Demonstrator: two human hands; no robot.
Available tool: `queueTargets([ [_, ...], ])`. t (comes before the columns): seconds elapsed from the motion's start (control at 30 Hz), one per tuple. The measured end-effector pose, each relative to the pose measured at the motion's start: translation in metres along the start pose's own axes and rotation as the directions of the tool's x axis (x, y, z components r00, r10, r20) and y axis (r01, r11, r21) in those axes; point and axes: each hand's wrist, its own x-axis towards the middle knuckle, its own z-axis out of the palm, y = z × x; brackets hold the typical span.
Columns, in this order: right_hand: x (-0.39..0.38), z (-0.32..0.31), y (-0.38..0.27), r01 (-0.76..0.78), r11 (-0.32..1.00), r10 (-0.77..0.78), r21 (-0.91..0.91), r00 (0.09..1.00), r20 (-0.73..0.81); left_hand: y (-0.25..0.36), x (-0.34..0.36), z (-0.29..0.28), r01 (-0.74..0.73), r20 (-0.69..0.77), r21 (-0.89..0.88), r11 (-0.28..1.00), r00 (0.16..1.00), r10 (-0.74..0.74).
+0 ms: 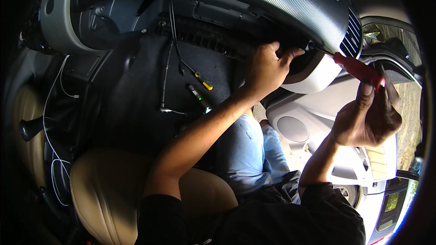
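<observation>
My right hand (370, 113) is closed round the red handle of a screwdriver (359, 69). Its shaft slants up and left into the dashboard's (290, 0) underside, beside the side air vent (352, 34); the tip is lost in shadow. My left hand (268, 70) is raised to the dark opening under the dashboard, left of the screwdriver shaft. Its thumb and a finger stand apart with nothing visible between them; the remaining fingers are partly hidden.
A yellow-and-black handled tool (203, 80) and a small torch-like tool with a green light (198, 97) lie in the footwell. Dark cables (172, 27) hang from the opening. A white cable (45, 122) runs past the gear lever (31, 129). The door (290, 113) stands open at right.
</observation>
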Motion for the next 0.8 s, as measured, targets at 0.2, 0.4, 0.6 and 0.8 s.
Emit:
queueTargets([
  [0.2,-0.002,0.005,0.001,-0.163,0.893,0.205,0.421,0.977,-0.057,-0.001,0.000,0.000,0.001,-0.004,0.037,0.999,1.000,-0.001],
  [0.4,-0.002,0.000,-0.005,-0.151,0.978,0.160,0.146,0.986,-0.051,0.000,0.000,0.002,0.013,-0.007,-0.066,0.998,1.000,-0.014],
  [0.6,-0.002,-0.007,0.005,-0.060,0.997,0.062,-0.040,0.996,0.057,0.002,-0.001,0.001,0.020,0.000,-0.010,1.000,1.000,-0.020],
  [0.8,-0.009,-0.002,0.006,-0.135,0.955,0.151,0.263,0.988,-0.042,-0.003,-0.001,0.000,0.009,-0.003,0.067,0.998,1.000,-0.009],
])
